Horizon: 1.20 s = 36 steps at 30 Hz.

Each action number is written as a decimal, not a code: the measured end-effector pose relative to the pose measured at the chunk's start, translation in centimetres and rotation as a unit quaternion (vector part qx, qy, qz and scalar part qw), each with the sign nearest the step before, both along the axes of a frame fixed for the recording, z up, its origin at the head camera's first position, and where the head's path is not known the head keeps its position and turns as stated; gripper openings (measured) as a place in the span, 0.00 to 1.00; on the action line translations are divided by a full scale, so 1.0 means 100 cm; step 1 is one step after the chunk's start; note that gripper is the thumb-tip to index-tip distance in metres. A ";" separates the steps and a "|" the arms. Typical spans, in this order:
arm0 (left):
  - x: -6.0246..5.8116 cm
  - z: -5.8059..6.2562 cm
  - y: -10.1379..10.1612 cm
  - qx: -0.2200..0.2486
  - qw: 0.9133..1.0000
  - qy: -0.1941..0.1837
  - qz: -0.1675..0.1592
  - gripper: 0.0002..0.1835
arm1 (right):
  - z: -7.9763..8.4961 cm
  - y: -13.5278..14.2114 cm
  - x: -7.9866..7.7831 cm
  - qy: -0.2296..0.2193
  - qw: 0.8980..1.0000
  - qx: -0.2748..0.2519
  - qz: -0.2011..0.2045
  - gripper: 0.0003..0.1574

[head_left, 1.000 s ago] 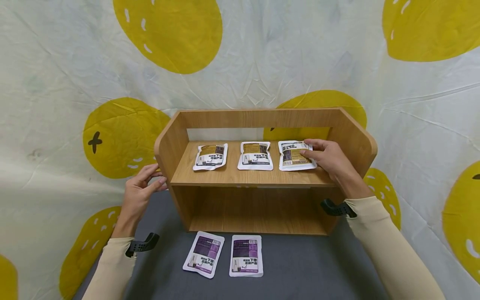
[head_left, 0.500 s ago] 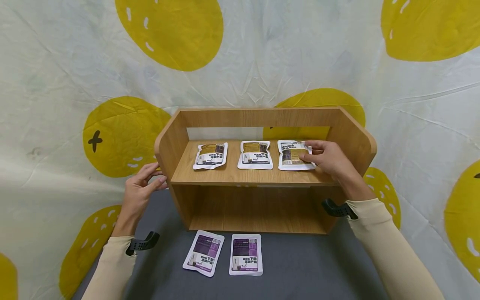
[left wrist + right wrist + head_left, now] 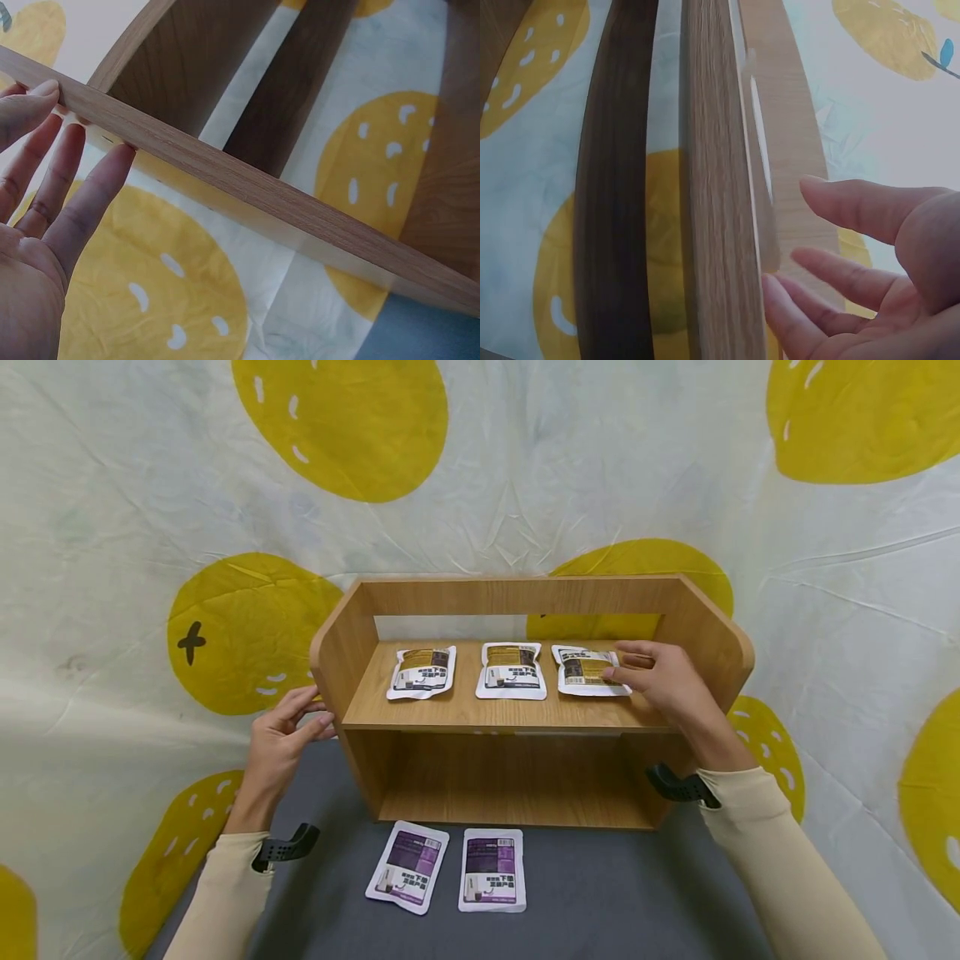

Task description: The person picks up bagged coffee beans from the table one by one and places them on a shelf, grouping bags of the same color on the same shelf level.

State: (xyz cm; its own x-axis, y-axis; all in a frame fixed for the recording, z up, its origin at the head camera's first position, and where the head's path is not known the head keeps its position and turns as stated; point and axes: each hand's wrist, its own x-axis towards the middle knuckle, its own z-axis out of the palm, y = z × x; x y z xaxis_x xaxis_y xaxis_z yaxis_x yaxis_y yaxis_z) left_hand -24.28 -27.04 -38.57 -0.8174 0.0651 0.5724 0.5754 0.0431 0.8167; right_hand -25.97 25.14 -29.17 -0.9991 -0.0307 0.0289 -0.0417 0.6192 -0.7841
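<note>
Gold-labelled pouch sits on the upper right of the wooden shelf; only the head view shows its face; the right-wrist view reveals the right hand ungripping, thumb apart; left hand relaxed; pouch looks shallower than earlier.

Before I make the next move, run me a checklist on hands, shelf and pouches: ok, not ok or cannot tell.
1. Left hand at the wooden shelf: ok, touching its left side panel.
2. Right hand clear of the right brown-labelled pouch: not ok, thumb overlaps the pouch in the head view.
3. Right hand's pinch on that pouch: cannot tell.
4. Label direction matching: not ok; its brown band sits nearer the front, while those of the left pouch and middle pouch sit at the back.
5. Gaps between these three: ok.
6. Left purple-labelled pouch and right purple-labelled pouch apart: ok, on the table.
</note>
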 end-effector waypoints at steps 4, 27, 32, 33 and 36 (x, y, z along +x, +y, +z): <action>0.000 0.000 0.000 -0.003 1.000 0.000 0.003 0.26 | -0.001 -0.001 0.007 0.024 1.000 -0.016 0.003 0.47; 0.000 0.000 0.001 -0.002 1.000 -0.002 0.003 0.26 | -0.021 -0.035 0.050 0.152 0.970 -0.102 0.161 0.39; 0.000 0.000 0.000 -0.004 1.000 -0.001 0.005 0.26 | -0.025 -0.043 0.058 0.161 0.962 -0.122 0.182 0.38; 0.000 0.000 0.000 -0.005 1.000 -0.001 0.005 0.26 | -0.026 -0.045 0.059 0.162 0.961 -0.126 0.187 0.38; 0.000 0.000 0.001 -0.006 1.000 -0.002 0.007 0.26 | -0.027 -0.050 0.063 0.166 0.957 -0.132 0.199 0.37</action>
